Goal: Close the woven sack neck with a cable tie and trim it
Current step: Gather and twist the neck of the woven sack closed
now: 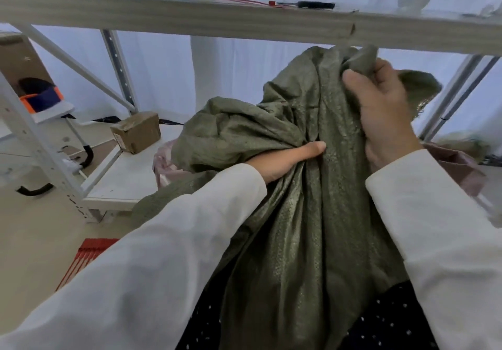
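Both hands are closed on the olive woven sack (298, 214) — the left hand (285, 162) pinching the gathered neck, the right hand (385, 113) clutching the mouth above, under the shelf rail (190, 13). No tie is yet fitted; red cable ties (81, 260) lie on the floor — tying and trimming remain.

Place: storeroom or workshop
Upper frame: white metal rack (119, 59) with a shelf board (190, 15)
Left centre: taped cardboard box (135, 132) on a low shelf
Background: white curtains (163, 64)
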`<state>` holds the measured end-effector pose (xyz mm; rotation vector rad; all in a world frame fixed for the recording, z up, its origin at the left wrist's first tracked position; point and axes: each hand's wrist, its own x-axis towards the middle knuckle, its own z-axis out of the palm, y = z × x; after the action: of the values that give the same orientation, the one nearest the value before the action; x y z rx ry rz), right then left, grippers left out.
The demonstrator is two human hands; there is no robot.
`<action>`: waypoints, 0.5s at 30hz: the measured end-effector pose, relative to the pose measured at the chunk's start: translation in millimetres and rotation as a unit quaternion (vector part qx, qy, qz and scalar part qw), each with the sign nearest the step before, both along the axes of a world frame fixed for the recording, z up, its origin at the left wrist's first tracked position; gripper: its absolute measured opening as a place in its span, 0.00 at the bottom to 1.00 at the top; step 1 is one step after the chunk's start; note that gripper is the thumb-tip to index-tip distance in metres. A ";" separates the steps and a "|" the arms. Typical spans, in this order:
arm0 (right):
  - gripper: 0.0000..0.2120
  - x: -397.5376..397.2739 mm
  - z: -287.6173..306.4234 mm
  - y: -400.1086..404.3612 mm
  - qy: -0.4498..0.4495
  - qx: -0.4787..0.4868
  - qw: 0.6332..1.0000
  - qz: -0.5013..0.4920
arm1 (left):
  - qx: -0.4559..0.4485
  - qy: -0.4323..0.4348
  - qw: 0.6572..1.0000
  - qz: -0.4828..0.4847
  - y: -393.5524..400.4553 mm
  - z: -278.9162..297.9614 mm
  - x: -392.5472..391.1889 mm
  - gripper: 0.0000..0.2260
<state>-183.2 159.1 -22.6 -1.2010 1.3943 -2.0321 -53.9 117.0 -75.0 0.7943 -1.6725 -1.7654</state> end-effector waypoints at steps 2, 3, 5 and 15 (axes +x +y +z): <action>0.17 4.2 -2.2 -0.2 0.061 0.087 0.994 0.015 | 0.020 0.025 0.999 0.044 -0.1 0.2 -1.3 0.31; 0.22 2.8 -2.3 0.4 0.067 0.122 0.990 0.021 | 0.039 0.041 0.997 0.056 -1.9 -0.7 -0.7 0.33; 0.30 -2.0 -2.1 3.7 0.042 0.189 0.980 0.044 | 0.087 0.072 0.992 0.060 -4.8 -0.5 3.0 0.29; 0.25 9.1 -14.1 17.1 0.181 0.336 0.875 0.298 | 0.045 0.082 0.995 0.039 -5.3 4.5 13.0 0.26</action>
<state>-174.1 176.2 -36.7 -1.4597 1.4588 -0.8220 -40.9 111.7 -70.4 0.7225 -1.4454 -1.8099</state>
